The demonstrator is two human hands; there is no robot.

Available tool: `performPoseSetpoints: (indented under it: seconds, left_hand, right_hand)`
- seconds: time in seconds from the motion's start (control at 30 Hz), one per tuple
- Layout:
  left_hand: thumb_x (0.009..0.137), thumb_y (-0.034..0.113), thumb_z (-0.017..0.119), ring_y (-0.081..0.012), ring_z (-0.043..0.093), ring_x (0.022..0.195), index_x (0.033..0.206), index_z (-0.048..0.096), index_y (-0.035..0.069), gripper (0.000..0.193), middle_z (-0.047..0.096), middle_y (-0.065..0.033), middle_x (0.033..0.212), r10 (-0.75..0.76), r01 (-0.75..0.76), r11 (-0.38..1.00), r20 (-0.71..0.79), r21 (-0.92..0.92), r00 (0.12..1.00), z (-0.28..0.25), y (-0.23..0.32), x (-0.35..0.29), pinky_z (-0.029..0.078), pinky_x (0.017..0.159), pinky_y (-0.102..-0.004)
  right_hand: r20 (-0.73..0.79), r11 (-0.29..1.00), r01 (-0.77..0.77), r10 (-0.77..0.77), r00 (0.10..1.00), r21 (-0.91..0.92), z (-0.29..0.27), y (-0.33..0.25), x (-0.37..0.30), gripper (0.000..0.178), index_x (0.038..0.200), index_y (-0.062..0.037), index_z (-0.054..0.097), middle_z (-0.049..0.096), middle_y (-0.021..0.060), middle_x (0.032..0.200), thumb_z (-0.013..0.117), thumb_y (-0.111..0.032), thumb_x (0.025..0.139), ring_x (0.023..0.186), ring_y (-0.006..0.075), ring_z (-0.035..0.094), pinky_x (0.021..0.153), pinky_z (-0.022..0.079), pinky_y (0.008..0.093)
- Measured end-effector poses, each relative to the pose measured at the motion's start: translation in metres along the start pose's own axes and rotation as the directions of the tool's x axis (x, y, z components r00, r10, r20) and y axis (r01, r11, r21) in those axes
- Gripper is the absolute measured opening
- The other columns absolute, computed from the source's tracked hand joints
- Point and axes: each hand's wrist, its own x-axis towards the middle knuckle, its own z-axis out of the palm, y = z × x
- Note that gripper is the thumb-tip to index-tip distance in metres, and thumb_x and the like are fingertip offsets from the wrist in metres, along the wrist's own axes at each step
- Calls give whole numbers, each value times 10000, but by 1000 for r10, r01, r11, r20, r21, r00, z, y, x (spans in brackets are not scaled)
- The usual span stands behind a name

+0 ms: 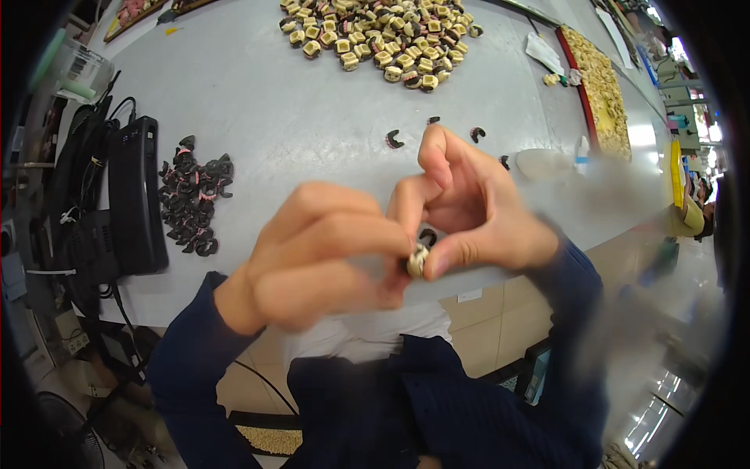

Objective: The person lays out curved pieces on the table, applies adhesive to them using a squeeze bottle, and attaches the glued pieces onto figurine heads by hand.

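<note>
A small rounded cream piece point(417, 261) with dark markings is held up between my two hands, above the table's near edge. My right hand point(480, 215) pinches it between thumb and index finger, the other fingers curled. From the other side, my left hand point(316, 254) closes its fingertips on the dark edge of the same piece; its lower fingers are smeared by motion. A black C-shaped piece point(427, 237) shows just behind the held piece, and I cannot tell whether it lies on the table. More black C-shaped pieces, one of them point(393, 140) beyond my hands, lie scattered.
Far across the grey table point(289, 133) is a big heap of cream, black and pink pieces point(383, 35). A pile of black-and-pink pieces point(194, 199) lies left, beside a black box-shaped device point(141, 195) with cables. At right are a red-edged tray point(576, 74) and a whitish dish point(543, 164).
</note>
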Motion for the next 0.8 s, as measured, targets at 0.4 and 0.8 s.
performPoseSetpoints:
  seconds: [0.4, 0.8]
  left_hand:
    - [704, 191, 792, -259, 531, 864, 906, 578, 65, 320, 555, -54, 1013, -428, 322, 896, 403, 307, 809, -10, 10, -1, 449, 752, -356]
    - [770, 7, 695, -241, 558, 895, 918, 663, 60, 161, 604, -65, 988, -459, 410, 888, 358, 210, 813, -8, 3, -8, 472, 800, -346]
  right_hand:
    - [-299, 267, -138, -788, 539, -954, -15, -3, -136, 366, 1051, -15, 449, 661, 152, 912, 694, 66, 792, 853, 227, 656, 790, 497, 318]
    - [-184, -97, -478, -842, 507, -873, -116, -39, -169, 123, 935, 0, 672, 694, 111, 878, 697, -44, 823, 790, 199, 670, 702, 511, 292]
